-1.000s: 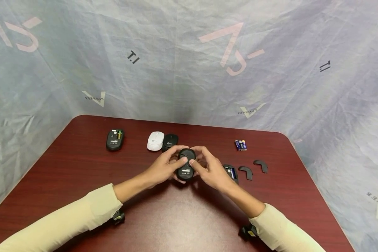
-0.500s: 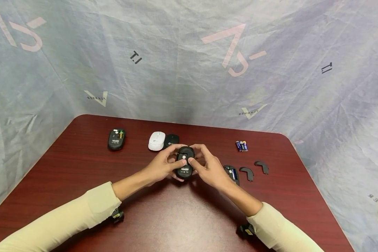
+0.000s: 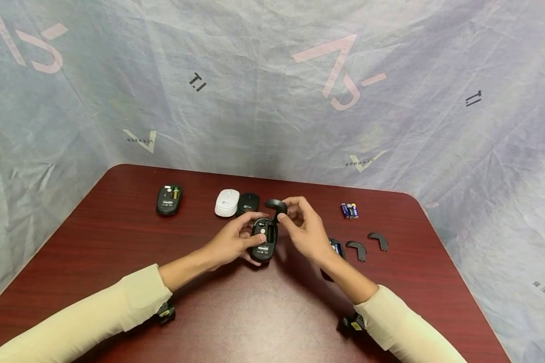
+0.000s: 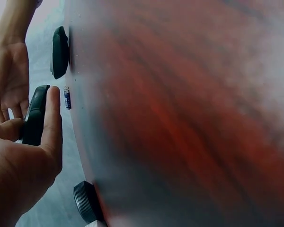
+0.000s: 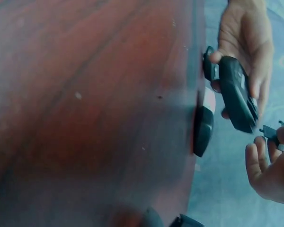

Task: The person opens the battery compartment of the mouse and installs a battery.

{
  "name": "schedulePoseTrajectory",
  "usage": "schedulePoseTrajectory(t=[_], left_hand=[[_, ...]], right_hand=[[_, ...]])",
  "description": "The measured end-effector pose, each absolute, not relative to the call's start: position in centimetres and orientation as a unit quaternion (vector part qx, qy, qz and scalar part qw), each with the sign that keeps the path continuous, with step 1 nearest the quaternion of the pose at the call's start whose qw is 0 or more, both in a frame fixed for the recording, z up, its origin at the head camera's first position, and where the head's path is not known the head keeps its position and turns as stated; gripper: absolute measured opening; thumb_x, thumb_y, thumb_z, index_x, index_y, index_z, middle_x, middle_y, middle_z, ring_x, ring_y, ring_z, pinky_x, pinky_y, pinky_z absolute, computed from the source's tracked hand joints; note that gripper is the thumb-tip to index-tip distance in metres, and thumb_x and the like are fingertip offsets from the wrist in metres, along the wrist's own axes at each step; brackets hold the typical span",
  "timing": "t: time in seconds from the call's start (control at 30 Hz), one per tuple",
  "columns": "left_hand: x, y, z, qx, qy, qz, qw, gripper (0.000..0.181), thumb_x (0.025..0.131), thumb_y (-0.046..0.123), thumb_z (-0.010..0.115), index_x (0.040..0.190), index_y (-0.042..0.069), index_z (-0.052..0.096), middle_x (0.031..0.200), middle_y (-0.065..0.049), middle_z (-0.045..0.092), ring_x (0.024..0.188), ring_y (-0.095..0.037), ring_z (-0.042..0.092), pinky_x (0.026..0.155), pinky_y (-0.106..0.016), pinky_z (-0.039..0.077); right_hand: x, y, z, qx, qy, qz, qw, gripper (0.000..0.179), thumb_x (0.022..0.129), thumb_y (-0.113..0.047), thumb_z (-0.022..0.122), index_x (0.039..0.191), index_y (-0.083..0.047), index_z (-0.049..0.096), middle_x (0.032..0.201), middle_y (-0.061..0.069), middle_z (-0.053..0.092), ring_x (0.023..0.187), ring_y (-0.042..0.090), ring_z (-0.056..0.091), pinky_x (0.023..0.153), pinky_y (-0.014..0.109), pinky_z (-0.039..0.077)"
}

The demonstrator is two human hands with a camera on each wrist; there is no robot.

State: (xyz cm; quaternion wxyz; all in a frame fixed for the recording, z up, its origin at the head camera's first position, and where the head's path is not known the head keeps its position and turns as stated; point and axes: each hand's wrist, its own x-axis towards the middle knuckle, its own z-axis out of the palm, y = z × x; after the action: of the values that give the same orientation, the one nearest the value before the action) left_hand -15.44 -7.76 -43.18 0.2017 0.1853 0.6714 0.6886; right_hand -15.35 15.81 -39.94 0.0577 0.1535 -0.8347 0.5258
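Note:
In the head view my left hand grips a black computer mouse, underside up, thumb on its base. A long battery slot lies uncovered in it, and no battery shows there. Just above its far right edge, my right hand pinches a curved black battery cover, lifted off the mouse. The right wrist view shows the held mouse from the side, with the cover between my right thumb and fingers, apart from it. In the left wrist view my left fingers run along the edge of the mouse.
A white mouse and a black mouse stand behind my hands. An overturned mouse with a battery lies left. Right are several batteries, two loose covers, and another open mouse, partly behind my right forearm.
The battery cover has come off the mouse and is now in my right hand, raised to the upper right. My left hand still holds the mouse, its slot now uncovered.

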Motion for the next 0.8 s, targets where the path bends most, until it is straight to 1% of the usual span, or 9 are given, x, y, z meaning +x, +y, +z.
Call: schedulePoseTrajectory(t=[0.07,0.17,0.2,0.27,0.33,0.47,0.53,0.63,0.8], left_hand=[[-15.4,-8.0,-43.2,0.185,0.671,0.691,0.196,0.060,0.112,-0.002,0.064,0.168,0.006,0.044,0.144,-0.034,0.056,0.106,-0.031,0.080,0.077,-0.059,0.074],[-15.5,-8.5,-43.1,0.180,0.671,0.694,0.189,0.060,0.112,-0.002,0.064,0.168,0.008,0.045,0.144,-0.032,0.055,0.106,-0.030,0.080,0.077,-0.059,0.074],[-15.5,-8.6,-43.1,0.179,0.671,0.695,0.187,0.060,0.112,-0.002,0.064,0.168,0.009,0.046,0.144,-0.032,0.054,0.106,-0.030,0.080,0.077,-0.059,0.074],[-15.6,-8.9,-43.0,0.175,0.672,0.696,0.183,0.061,0.112,-0.002,0.064,0.168,0.010,0.046,0.145,-0.032,0.053,0.107,-0.030,0.079,0.078,-0.059,0.074],[-15.8,-9.2,-43.0,0.173,0.674,0.695,0.180,0.061,0.112,-0.002,0.065,0.168,0.010,0.046,0.147,-0.033,0.052,0.107,-0.030,0.079,0.078,-0.059,0.074],[-16.1,-9.5,-43.1,0.174,0.676,0.694,0.175,0.062,0.112,-0.003,0.064,0.169,0.011,0.046,0.150,-0.033,0.051,0.107,-0.029,0.079,0.078,-0.059,0.074],[-16.3,-9.6,-43.1,0.175,0.677,0.694,0.172,0.062,0.112,-0.003,0.065,0.169,0.011,0.046,0.151,-0.033,0.052,0.106,-0.028,0.079,0.077,-0.058,0.074],[-16.4,-9.7,-43.0,0.176,0.676,0.695,0.169,0.062,0.111,-0.002,0.066,0.169,0.011,0.046,0.150,-0.032,0.054,0.104,-0.027,0.079,0.077,-0.057,0.074],[-16.5,-9.8,-42.9,0.174,0.679,0.693,0.168,0.062,0.112,0.000,0.067,0.169,0.012,0.047,0.151,-0.032,0.055,0.105,-0.028,0.080,0.078,-0.056,0.074]], right_hand=[[-15.4,16.2,-39.6,0.146,-0.831,0.534,0.056,0.030,0.111,-0.008,0.072,0.140,-0.009,0.064,0.110,0.017,0.078,0.098,0.034,0.076,0.087,0.034,0.069],[-15.4,17.0,-39.3,0.128,-0.835,0.533,0.034,0.036,0.110,-0.007,0.073,0.145,-0.009,0.064,0.108,0.018,0.077,0.095,0.042,0.079,0.086,0.049,0.072],[-15.4,17.2,-39.3,0.123,-0.840,0.528,0.023,0.038,0.109,-0.007,0.073,0.146,-0.009,0.064,0.107,0.018,0.077,0.093,0.042,0.080,0.085,0.053,0.072],[-15.2,17.7,-39.3,0.116,-0.854,0.506,-0.002,0.039,0.109,-0.007,0.074,0.146,-0.010,0.065,0.105,0.017,0.078,0.090,0.038,0.080,0.084,0.055,0.072],[-14.9,18.0,-39.4,0.114,-0.867,0.483,-0.030,0.038,0.108,-0.007,0.074,0.146,-0.008,0.066,0.106,0.015,0.079,0.086,0.031,0.080,0.082,0.052,0.072],[-14.1,18.3,-39.9,0.107,-0.888,0.439,-0.080,0.033,0.108,-0.007,0.075,0.141,-0.007,0.070,0.105,0.012,0.080,0.079,0.020,0.078,0.075,0.040,0.071],[-13.7,18.3,-40.3,0.104,-0.892,0.428,-0.101,0.031,0.107,-0.007,0.076,0.138,-0.006,0.071,0.104,0.011,0.081,0.076,0.019,0.077,0.072,0.037,0.070],[-13.2,18.2,-40.7,0.107,-0.892,0.418,-0.130,0.030,0.106,-0.004,0.076,0.136,-0.005,0.072,0.101,0.010,0.082,0.074,0.018,0.077,0.069,0.036,0.070],[-12.6,17.9,-41.0,0.129,-0.899,0.385,-0.162,0.026,0.104,-0.007,0.080,0.130,-0.007,0.073,0.088,0.005,0.078,0.068,0.017,0.074,0.061,0.032,0.066]])
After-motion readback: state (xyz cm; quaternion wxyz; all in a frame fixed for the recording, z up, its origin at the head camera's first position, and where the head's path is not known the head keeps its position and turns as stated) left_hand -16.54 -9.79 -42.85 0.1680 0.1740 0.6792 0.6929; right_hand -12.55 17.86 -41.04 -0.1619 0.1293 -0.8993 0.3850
